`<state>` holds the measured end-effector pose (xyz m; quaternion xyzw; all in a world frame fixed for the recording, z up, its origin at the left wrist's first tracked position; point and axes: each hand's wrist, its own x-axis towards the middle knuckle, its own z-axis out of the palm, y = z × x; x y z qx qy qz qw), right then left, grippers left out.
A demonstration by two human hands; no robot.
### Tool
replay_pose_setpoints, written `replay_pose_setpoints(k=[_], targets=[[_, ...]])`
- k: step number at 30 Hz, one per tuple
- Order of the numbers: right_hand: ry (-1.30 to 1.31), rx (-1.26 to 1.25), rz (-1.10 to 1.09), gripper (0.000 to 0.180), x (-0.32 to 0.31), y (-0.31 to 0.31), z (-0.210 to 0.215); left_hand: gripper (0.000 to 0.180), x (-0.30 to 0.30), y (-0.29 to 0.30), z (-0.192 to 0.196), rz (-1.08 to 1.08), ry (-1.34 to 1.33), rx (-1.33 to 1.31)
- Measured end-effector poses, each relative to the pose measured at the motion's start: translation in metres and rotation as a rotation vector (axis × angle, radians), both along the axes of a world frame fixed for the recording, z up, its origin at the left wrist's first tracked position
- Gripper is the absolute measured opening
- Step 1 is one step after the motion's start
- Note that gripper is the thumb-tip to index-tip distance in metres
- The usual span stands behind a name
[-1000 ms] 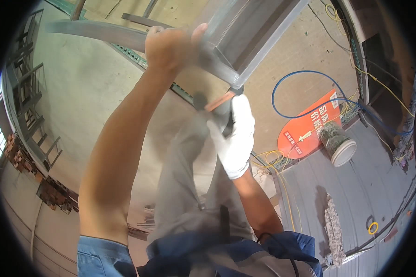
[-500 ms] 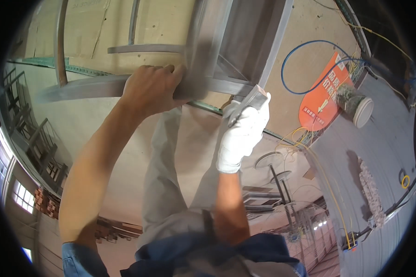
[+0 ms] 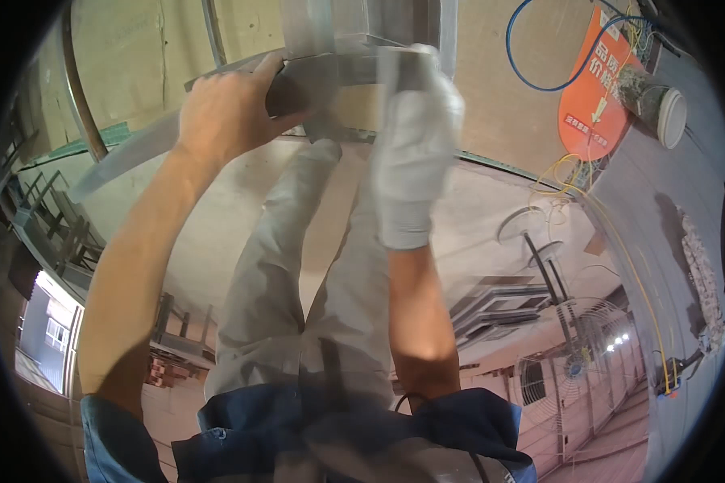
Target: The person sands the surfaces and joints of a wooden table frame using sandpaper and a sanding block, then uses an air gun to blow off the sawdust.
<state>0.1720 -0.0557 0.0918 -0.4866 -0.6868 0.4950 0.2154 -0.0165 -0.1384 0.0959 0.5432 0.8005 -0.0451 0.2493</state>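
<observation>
The left grip, a bare hand (image 3: 221, 119), curls around a dull-grey frame (image 3: 308, 32) of long bars at the view's top; if that hold slackens, the frame could swing or tip. The right grip, a white-gloved hand (image 3: 417, 153), blurred, pinches a flat grey rectangular block (image 3: 407, 72) by the frame; a slipping glove could drop it or knock the bars.

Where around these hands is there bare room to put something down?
On the tan sheet between the white-gloved right hand and the thin blue looped hose, and on the pale floor seen between the bare left forearm and grey-trousered left leg. Crowded: the rounded orange sign, where the hose and a speckled bucket overlap.
</observation>
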Motion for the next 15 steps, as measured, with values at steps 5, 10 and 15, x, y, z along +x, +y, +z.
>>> replay_pose_setpoints(k=[5, 10, 15], targets=[[-0.02, 0.203, -0.003, 0.033, -0.012, -0.004, 0.001, 0.079, 0.004, 0.004, -0.01, -0.086, 0.006, 0.005], [-0.102, 0.157, -0.187, 0.042, 0.015, 0.026, 0.003, 0.087, 0.001, 0.0, -0.013, -0.104, 0.11, 0.077], [-0.177, 0.377, 0.206, 0.06, 0.04, 0.055, 0.016, 0.086, 0.012, 0.018, -0.003, -0.014, 0.085, -0.231]])
